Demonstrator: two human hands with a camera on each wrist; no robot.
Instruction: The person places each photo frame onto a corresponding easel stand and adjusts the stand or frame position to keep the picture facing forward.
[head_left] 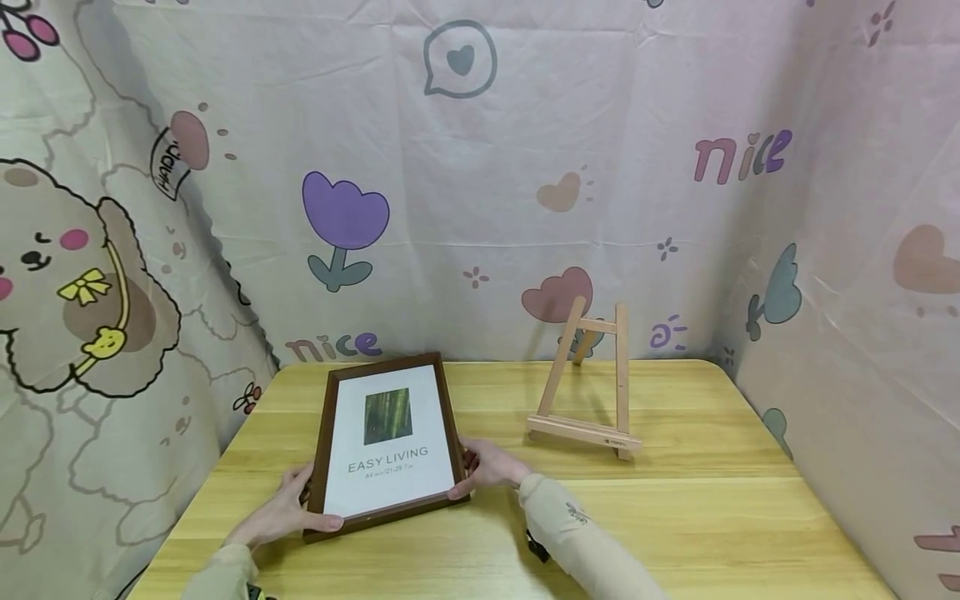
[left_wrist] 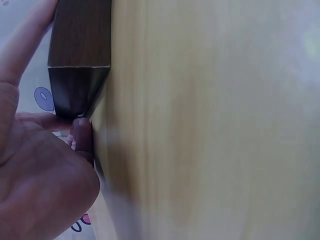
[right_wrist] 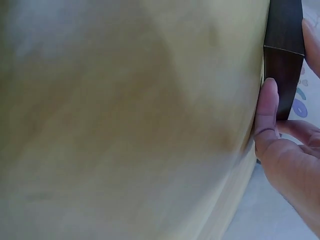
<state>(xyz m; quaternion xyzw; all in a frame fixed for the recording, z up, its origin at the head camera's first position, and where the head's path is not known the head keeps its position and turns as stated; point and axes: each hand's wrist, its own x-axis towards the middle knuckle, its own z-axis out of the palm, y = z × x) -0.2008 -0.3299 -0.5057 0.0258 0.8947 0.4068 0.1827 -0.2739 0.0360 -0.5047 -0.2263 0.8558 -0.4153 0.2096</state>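
In the head view, a picture frame with a dark brown border faces up on the left of the table, turned slightly. Its white insert reads "EASY LIVING" under a small green picture. My left hand grips the lower left corner, thumb over the front border. At the lower right corner my right hand holds the other side, its thumb near the bottom edge. Both wrist views show the brown frame corner and the opposite corner between fingers and thumb. Whether the frame's lower edge touches the table cannot be told.
A small light wooden easel stands to the right, towards the back of the wood-grain table. A printed cloth hangs behind the table and along both sides.
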